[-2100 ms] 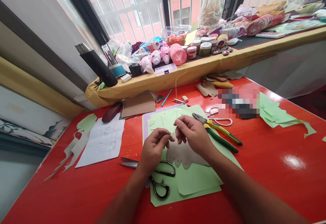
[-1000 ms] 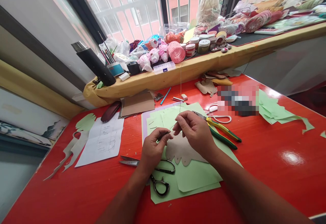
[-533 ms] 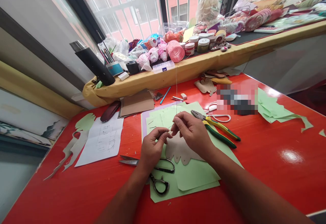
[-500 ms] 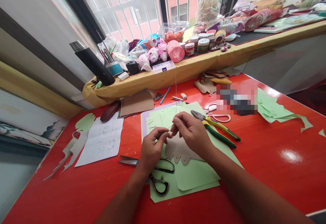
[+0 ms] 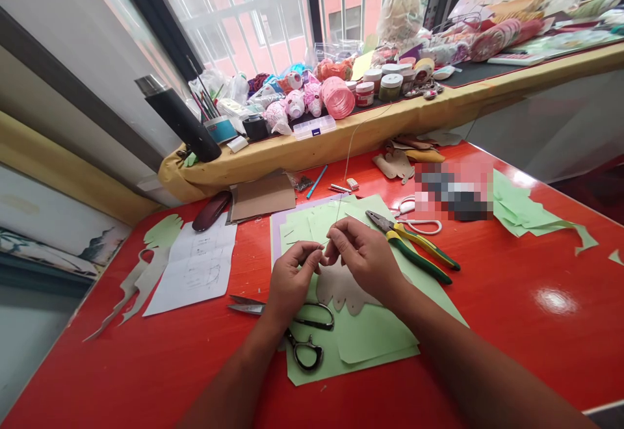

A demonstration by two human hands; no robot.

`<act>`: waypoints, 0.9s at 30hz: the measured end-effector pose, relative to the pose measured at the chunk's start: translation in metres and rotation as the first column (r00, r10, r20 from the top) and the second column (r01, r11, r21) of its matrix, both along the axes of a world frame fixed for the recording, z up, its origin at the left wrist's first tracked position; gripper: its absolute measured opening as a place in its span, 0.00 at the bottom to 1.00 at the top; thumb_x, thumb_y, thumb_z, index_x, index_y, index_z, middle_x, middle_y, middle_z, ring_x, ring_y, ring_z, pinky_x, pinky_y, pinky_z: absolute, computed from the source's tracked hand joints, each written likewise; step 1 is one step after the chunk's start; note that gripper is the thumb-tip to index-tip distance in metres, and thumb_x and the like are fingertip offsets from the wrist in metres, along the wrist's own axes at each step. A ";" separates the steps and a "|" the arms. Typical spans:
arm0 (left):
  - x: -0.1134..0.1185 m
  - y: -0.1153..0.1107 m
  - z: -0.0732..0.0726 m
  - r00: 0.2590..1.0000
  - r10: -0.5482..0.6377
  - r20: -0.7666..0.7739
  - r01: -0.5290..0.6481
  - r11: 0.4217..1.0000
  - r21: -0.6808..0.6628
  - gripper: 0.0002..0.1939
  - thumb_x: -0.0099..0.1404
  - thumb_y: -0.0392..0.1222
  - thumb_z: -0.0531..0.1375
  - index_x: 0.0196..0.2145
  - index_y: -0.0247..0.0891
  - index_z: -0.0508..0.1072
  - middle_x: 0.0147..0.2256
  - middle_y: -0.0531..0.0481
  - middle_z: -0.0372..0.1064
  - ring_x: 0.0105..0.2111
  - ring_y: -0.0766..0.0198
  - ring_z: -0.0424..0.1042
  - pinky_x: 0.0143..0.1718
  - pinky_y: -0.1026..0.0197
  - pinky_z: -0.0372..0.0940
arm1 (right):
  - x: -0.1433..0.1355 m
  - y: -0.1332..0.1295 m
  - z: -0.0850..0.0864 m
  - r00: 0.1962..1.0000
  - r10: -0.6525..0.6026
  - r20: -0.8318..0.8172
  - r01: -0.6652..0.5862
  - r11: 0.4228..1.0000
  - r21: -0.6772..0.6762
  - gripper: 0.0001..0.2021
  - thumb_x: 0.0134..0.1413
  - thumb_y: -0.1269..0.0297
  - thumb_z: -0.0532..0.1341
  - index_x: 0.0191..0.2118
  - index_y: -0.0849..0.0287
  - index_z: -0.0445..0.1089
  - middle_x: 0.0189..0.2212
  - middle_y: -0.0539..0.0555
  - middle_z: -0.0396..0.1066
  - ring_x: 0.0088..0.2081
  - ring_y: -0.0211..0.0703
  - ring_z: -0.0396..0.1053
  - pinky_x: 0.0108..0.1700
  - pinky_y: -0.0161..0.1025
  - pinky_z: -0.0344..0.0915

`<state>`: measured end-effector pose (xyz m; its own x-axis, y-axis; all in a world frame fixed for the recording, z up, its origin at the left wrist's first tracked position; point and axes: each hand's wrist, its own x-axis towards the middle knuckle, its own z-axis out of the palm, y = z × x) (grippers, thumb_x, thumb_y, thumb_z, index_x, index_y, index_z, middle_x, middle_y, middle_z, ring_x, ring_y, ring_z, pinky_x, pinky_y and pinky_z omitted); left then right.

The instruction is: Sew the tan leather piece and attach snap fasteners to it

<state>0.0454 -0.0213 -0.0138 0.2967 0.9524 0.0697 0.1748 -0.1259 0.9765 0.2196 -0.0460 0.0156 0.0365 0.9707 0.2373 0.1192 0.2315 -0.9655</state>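
A thin wire (image 5: 348,156) rises from the fingertips of my right hand (image 5: 368,257) and bows to the right at its top. That hand is closed in a pinch on it. My left hand (image 5: 290,279), thumb and fingers pinched together, meets the right one at the wire's lower end; the end itself is too small to make out. Under both hands lies a beige scallop-edged piece (image 5: 351,296) with small holes, on green sheets (image 5: 380,344). Pliers with green and yellow handles (image 5: 422,250) lie right of my right hand. Large scissors (image 5: 247,307) lie partly beneath my left forearm.
White-handled scissors (image 5: 426,226) lie beyond the pliers. A printed paper (image 5: 190,273), a computer mouse (image 5: 212,211) and brown card (image 5: 263,198) are on the left of the red table (image 5: 511,351). A black thermos (image 5: 182,120) and paint jars (image 5: 390,88) stand on the sill.
The wire stood nearly straight up; now it curves over to the right. My fingertips have shifted slightly, with both hands staying close together.
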 end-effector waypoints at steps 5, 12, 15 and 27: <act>0.000 0.000 0.001 0.999 -0.025 -0.019 0.026 1.000 0.018 0.11 0.72 0.48 0.61 0.42 0.39 0.78 0.31 0.51 0.75 0.31 0.63 0.72 0.38 0.61 0.67 | -0.001 -0.001 0.000 0.999 0.030 0.037 -0.030 1.000 0.002 0.12 0.73 0.57 0.55 0.36 0.53 0.67 0.25 0.48 0.74 0.28 0.42 0.73 0.33 0.39 0.67; 0.000 0.002 -0.001 1.000 0.012 0.018 -0.012 1.000 -0.007 0.12 0.68 0.49 0.66 0.40 0.37 0.79 0.32 0.49 0.77 0.31 0.62 0.74 0.38 0.59 0.69 | -0.001 -0.001 -0.002 0.998 0.006 0.067 -0.008 1.000 0.029 0.10 0.73 0.60 0.55 0.36 0.53 0.67 0.25 0.48 0.74 0.28 0.41 0.73 0.34 0.38 0.67; 0.000 0.003 -0.004 0.996 0.080 0.042 -0.080 0.997 -0.014 0.12 0.65 0.49 0.68 0.40 0.38 0.78 0.33 0.49 0.79 0.32 0.62 0.75 0.38 0.60 0.70 | 0.000 -0.001 -0.003 0.999 -0.013 0.053 0.011 0.999 0.040 0.09 0.72 0.60 0.57 0.37 0.54 0.68 0.26 0.48 0.75 0.28 0.40 0.74 0.33 0.37 0.68; 0.001 -0.006 0.000 0.997 0.023 -0.078 -0.011 0.988 0.154 0.07 0.69 0.45 0.65 0.39 0.40 0.79 0.31 0.53 0.78 0.26 0.66 0.72 0.31 0.64 0.68 | -0.001 0.001 -0.001 0.992 -0.034 -0.125 0.032 0.999 -0.017 0.11 0.71 0.56 0.59 0.37 0.55 0.67 0.23 0.48 0.74 0.25 0.40 0.73 0.29 0.36 0.66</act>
<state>0.0465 -0.0272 -0.0142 0.2911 0.9372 0.1920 0.2544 -0.2693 0.9288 0.2185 -0.0449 0.0141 0.0969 0.9719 0.2146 0.0048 0.2151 -0.9766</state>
